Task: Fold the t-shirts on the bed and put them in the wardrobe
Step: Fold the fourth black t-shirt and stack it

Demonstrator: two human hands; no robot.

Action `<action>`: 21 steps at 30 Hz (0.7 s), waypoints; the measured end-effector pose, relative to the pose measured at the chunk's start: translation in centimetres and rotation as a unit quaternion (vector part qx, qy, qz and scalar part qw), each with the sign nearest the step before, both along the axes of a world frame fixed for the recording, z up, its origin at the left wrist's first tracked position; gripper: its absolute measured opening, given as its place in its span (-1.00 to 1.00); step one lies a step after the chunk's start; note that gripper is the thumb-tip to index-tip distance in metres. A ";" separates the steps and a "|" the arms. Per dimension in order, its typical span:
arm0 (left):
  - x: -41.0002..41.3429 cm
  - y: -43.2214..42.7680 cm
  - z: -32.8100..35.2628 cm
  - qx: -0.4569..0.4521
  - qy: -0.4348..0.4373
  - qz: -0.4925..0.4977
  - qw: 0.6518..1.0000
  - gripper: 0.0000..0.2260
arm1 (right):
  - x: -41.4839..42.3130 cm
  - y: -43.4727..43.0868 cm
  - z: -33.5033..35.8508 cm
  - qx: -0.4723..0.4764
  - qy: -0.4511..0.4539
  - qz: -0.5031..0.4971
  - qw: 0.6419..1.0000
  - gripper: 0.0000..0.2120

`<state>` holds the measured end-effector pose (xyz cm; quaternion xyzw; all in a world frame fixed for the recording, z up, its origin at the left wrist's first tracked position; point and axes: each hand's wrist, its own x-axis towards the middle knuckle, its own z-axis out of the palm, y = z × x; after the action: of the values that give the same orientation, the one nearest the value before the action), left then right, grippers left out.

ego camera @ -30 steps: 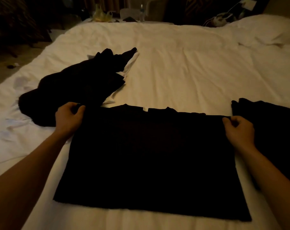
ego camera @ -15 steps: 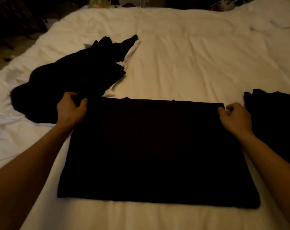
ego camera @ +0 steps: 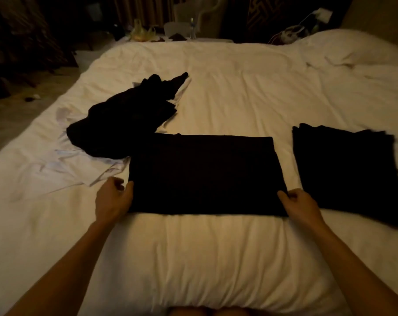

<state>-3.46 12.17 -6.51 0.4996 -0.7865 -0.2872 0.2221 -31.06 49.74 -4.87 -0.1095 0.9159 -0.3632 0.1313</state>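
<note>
White bed (ego camera: 216, 247): left grip (ego camera: 114, 197), right grip (ego camera: 300, 205) each pinching black t-shirt (ego camera: 202, 174), near corners (dim light).

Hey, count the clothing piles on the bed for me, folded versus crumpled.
Folded: 2, the shirt gripped by the left hand and right hand, plus the stack to its right.
Crumpled: 1, the black-and-white heap.
Total: 3.

Dim warm light shows what seem dark pleated curtains (ego camera: 143, 10) at twelve o'clock and pale beige floor (ego camera: 11, 115) at nine o'clock, beyond a white-quilted bed (ego camera: 216, 99).
</note>
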 end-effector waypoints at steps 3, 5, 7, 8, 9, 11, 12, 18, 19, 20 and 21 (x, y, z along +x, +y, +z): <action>2.6 2.0 0.1 0.086 0.038 0.018 0.995 -0.69 | 2.4 1.7 0.0 -0.066 -0.041 -0.009 0.997 -0.74; 3.6 2.8 0.3 0.129 0.052 0.015 0.990 -0.71 | 3.4 2.4 0.3 -0.115 -0.072 -0.028 0.990 -0.79; 4.3 3.0 0.6 0.172 0.062 0.009 0.983 -0.71 | 3.9 2.8 0.5 -0.151 -0.102 -0.052 0.982 -0.83; 4.5 3.0 0.9 0.191 0.062 0.009 0.980 -0.70 | 4.1 3.0 0.4 -0.165 -0.119 -0.060 0.977 -0.83; 4.6 3.0 1.3 0.209 0.055 0.009 0.976 -0.68 | 4.1 3.1 0.3 -0.180 -0.141 -0.069 0.971 -0.83; 4.8 2.9 1.6 0.241 0.031 -0.002 0.970 -0.67 | 4.1 3.3 0.1 -0.219 -0.191 -0.091 0.953 -0.88; 4.7 2.8 1.7 0.250 0.021 -0.009 0.968 -0.68 | 4.0 3.4 -0.1 -0.240 -0.211 -0.104 0.942 -0.90; 4.2 2.0 2.0 0.297 0.094 0.011 0.950 -0.86 | 3.4 3.5 -0.5 -0.349 -0.247 -0.179 0.886 -0.95; 4.3 2.0 2.2 0.313 0.116 0.016 0.943 -0.88 | 3.2 3.6 -0.5 -0.362 -0.248 -0.187 0.879 -0.93; 4.5 1.9 2.2 0.330 0.143 0.017 0.933 -0.90 | 3.0 3.6 -0.4 -0.371 -0.248 -0.192 0.874 -0.92; 4.6 2.0 2.3 0.347 0.165 0.018 0.923 -0.92 | 2.8 3.6 -0.4 -0.377 -0.247 -0.195 0.871 -0.91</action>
<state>1.16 14.12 -4.25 0.5045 -0.5806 -0.6169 0.1668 -28.30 53.34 -5.25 0.1235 0.6497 -0.7144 0.2287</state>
